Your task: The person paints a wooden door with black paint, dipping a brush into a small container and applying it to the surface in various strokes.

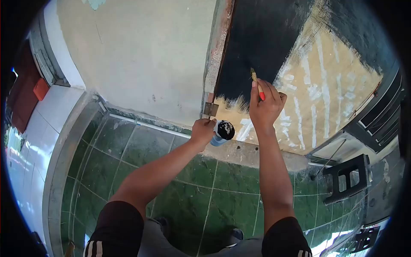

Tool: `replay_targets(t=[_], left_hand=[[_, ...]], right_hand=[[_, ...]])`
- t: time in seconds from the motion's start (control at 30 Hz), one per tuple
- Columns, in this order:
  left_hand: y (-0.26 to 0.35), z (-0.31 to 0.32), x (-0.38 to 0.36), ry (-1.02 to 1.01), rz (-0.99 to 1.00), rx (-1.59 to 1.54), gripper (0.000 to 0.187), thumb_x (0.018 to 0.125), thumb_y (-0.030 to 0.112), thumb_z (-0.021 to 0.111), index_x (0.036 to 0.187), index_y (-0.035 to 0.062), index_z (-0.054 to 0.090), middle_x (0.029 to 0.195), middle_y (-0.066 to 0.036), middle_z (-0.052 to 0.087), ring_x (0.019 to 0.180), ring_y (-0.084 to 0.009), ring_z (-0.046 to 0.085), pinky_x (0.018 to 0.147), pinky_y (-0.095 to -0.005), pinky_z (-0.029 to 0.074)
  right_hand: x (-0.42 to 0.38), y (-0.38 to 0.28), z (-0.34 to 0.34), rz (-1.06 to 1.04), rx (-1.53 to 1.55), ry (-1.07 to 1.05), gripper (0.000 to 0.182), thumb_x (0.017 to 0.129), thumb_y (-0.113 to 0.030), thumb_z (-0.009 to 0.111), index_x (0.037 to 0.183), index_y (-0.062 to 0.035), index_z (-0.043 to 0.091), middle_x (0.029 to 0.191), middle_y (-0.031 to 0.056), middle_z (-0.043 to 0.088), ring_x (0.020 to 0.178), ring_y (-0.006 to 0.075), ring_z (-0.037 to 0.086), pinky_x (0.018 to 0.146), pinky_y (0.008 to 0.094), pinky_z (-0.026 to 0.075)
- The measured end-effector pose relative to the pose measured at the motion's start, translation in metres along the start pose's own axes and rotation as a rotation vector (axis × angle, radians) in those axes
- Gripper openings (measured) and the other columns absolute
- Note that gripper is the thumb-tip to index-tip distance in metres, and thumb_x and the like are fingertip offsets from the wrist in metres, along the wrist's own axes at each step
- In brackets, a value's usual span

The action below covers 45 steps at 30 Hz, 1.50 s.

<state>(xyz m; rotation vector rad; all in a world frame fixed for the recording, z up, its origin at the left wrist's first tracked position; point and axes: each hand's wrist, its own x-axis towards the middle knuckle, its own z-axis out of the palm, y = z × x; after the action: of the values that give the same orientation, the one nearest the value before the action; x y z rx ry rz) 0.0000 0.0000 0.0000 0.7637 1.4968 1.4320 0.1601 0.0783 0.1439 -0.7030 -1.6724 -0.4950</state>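
My right hand (267, 107) grips a paintbrush (260, 89) with a wooden handle and red end, its bristles against the black-painted part of the panel (244, 51). Lower and to the left, my left hand (203, 132) is closed around a small blue-sided paint can (217, 140), whose dark top shows black paint with pale flecks. A flat metal scraper blade (210, 109) sticks up from the same hand's thumb and fingers, overlapping the panel's left edge. Tan, bare surface with white streaks (321, 94) covers the panel's lower right.
A pale plastered wall (141, 55) stands to the left, with a white pipe (150, 128) along its foot. Green tiles (188, 192) cover the floor. At the right are a black plastic stool (349, 180) and a dark slatted frame (376, 124).
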Motion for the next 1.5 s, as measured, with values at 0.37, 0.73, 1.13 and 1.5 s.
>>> replay_targets(t=[0.37, 0.73, 1.13, 1.5], left_hand=[[0.001, 0.001, -0.002, 0.014, 0.002, -0.006, 0.033, 0.100, 0.025, 0.064, 0.095, -0.0072, 0.067, 0.091, -0.008, 0.065, 0.079, -0.0152, 0.063, 0.070, -0.0293, 0.058], [0.000, 0.000, 0.003, 0.012, 0.008, -0.051, 0.032, 0.100, 0.025, 0.064, 0.093, -0.0061, 0.067, 0.089, -0.008, 0.063, 0.079, -0.0150, 0.063, 0.070, -0.0289, 0.058], [0.003, 0.007, 0.012, -0.007, -0.013, -0.063, 0.031, 0.101, 0.023, 0.062, 0.103, -0.0076, 0.067, 0.097, -0.011, 0.068, 0.083, -0.0171, 0.065, 0.073, -0.0315, 0.058], [0.006, 0.011, 0.017, -0.032, 0.012, -0.060, 0.032, 0.100, 0.024, 0.063, 0.101, -0.0081, 0.067, 0.091, -0.011, 0.067, 0.079, -0.0167, 0.065, 0.070, -0.0294, 0.056]], right_hand=[[0.010, 0.026, -0.013, 0.086, -0.015, -0.050, 0.011, 0.092, -0.019, 0.070, 0.097, -0.0095, 0.073, 0.095, 0.0034, 0.075, 0.076, 0.0190, 0.067, 0.076, 0.0356, 0.038], [-0.033, 0.022, -0.025, -0.158, 0.066, -0.397, 0.010, 0.089, -0.016, 0.072, 0.096, -0.0079, 0.073, 0.097, 0.0070, 0.074, 0.079, 0.0226, 0.067, 0.075, 0.0382, 0.040], [0.030, -0.027, 0.007, -0.078, 0.063, -0.041, 0.009, 0.088, -0.014, 0.074, 0.092, -0.0060, 0.072, 0.091, 0.0068, 0.073, 0.077, 0.0217, 0.067, 0.073, 0.0362, 0.042], [0.012, -0.039, 0.022, -0.148, 0.017, -0.089, 0.010, 0.088, -0.015, 0.073, 0.094, -0.0066, 0.072, 0.092, 0.0057, 0.073, 0.079, 0.0209, 0.068, 0.074, 0.0356, 0.041]])
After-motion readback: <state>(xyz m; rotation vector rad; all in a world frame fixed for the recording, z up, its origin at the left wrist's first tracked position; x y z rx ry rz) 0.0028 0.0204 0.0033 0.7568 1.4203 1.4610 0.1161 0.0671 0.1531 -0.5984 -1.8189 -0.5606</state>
